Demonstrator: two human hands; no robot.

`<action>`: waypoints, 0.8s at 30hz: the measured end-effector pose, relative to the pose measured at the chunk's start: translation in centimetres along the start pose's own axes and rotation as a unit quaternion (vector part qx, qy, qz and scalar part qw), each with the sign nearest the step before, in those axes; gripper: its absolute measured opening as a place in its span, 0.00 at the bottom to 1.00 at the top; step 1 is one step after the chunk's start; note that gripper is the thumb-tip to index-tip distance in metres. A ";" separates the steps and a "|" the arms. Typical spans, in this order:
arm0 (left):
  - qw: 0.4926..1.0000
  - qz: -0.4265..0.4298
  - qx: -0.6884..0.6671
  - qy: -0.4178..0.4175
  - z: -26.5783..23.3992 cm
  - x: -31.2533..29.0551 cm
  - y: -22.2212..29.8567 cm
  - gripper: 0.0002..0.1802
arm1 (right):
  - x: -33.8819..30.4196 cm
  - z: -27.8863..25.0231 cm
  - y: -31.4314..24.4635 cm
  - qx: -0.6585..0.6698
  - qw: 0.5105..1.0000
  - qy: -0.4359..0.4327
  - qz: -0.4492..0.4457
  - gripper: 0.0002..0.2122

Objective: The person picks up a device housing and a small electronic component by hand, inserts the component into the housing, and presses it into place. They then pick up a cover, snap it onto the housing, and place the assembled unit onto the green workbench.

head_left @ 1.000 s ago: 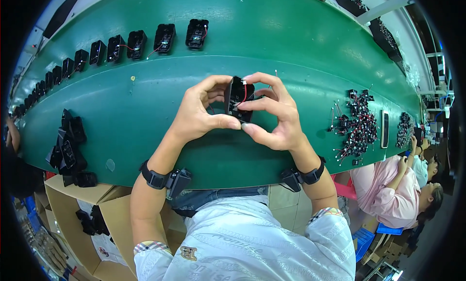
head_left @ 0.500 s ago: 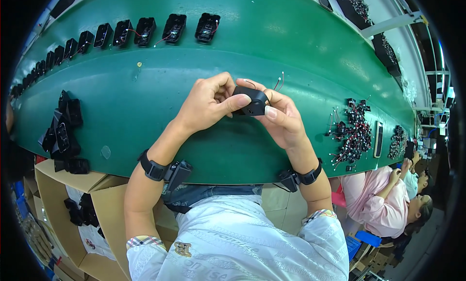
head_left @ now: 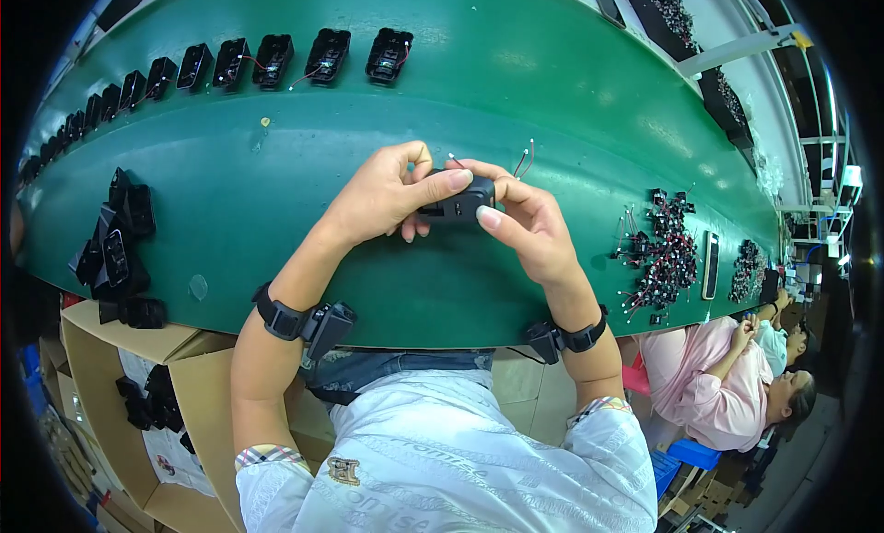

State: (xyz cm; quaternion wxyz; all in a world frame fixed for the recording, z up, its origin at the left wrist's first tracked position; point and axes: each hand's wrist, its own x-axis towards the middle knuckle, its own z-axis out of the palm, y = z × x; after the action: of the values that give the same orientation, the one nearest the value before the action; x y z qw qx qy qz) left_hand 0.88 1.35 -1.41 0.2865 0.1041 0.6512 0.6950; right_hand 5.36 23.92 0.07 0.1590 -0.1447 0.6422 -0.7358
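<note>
Between both hands, above the green table, is a black plastic housing (head_left: 463,201). My left hand (head_left: 391,190) grips its left end, with the thumb over the top face. On the right end, my right hand (head_left: 527,218) holds it with thumb and fingers. Thin red and black wires with small white connectors (head_left: 525,155) stick up behind the right fingers, and another white tip shows by the left fingers. What the wires join to is hidden by the hands.
A row of open black housings (head_left: 329,56) runs along the far left of the green table (head_left: 368,284). More housings (head_left: 118,247) are heaped at left, above a cardboard box (head_left: 198,422). Small wired parts (head_left: 665,252) lie at right beside a phone (head_left: 711,266); a co-worker (head_left: 709,376) sits beyond.
The housing has tipped so more of its front side shows, and it has shifted slightly left. My right thumb has moved left and lies lower along its edge.
</note>
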 end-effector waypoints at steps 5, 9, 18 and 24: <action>0.994 -0.004 0.087 0.068 0.2 0.0 0.1 0.33 | -0.5 0.2 0.0 -0.067 0.996 0.023 0.046 0.08; 0.991 0.016 0.112 0.071 0.3 -0.5 0.5 0.31 | -0.4 0.2 0.4 0.001 0.998 0.019 0.057 0.08; 0.982 0.140 0.092 0.086 1.1 -0.6 -0.4 0.25 | 0.0 1.2 0.8 0.149 0.986 0.042 0.068 0.08; 0.952 0.246 0.146 0.110 0.9 -0.7 -0.5 0.22 | 0.0 1.1 1.2 0.075 0.994 0.061 0.045 0.09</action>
State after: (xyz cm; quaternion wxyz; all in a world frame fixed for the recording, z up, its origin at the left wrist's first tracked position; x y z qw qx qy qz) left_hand 2.07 1.70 -1.58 0.0149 0.2249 0.7273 0.6482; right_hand 5.89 22.80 -0.94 0.1623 -0.0582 0.5997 -0.7814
